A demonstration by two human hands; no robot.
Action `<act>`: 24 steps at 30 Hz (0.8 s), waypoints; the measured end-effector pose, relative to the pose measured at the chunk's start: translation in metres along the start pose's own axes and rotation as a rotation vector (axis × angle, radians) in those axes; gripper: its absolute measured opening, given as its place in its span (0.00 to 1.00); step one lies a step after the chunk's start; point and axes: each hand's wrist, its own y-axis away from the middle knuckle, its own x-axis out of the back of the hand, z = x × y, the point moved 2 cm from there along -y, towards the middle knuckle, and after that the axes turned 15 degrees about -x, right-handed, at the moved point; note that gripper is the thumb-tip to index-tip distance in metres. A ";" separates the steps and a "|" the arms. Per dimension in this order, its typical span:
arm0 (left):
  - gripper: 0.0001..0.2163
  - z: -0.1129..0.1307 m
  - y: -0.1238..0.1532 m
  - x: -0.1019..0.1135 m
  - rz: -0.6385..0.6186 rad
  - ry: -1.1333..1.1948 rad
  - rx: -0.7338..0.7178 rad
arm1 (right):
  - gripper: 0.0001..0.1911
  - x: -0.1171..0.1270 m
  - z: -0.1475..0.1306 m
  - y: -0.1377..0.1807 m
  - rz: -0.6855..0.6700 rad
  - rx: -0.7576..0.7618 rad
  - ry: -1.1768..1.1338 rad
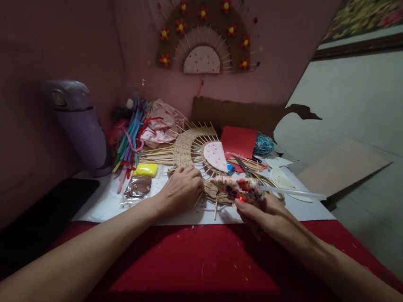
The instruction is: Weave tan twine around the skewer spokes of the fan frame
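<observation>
A woven half-circle (183, 149) of twine and thin wooden sticks lies on white paper, with a pink dotted half-disc (215, 156) at its centre. My left hand (184, 186) rests at its near left edge, fingers curled down and pressed together on the weave. Wrapped in my right hand (264, 211) is a flower-patterned hot glue gun (238, 187), a small red light glowing on it. A clear glue stick (298, 191) juts from its back to the right. The gun's nozzle points left over the twine band; its tip is hard to make out.
Left of the weave lie yellow clay (146, 169), a brown clay packet (137, 188) and pipe cleaners (132, 134). A purple tumbler (79, 124) stands by the wall. Scissors (244, 165), red paper (239, 141) and blue yarn (264, 143) sit at right. A finished piece (206, 22) hangs above.
</observation>
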 end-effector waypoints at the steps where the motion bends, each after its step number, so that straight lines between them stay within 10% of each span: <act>1: 0.09 -0.001 0.000 0.000 0.005 0.028 0.011 | 0.24 -0.002 0.004 0.002 -0.025 -0.029 0.005; 24: 0.08 -0.005 0.001 -0.002 0.063 0.114 0.031 | 0.20 -0.010 -0.006 -0.016 0.028 -0.022 0.141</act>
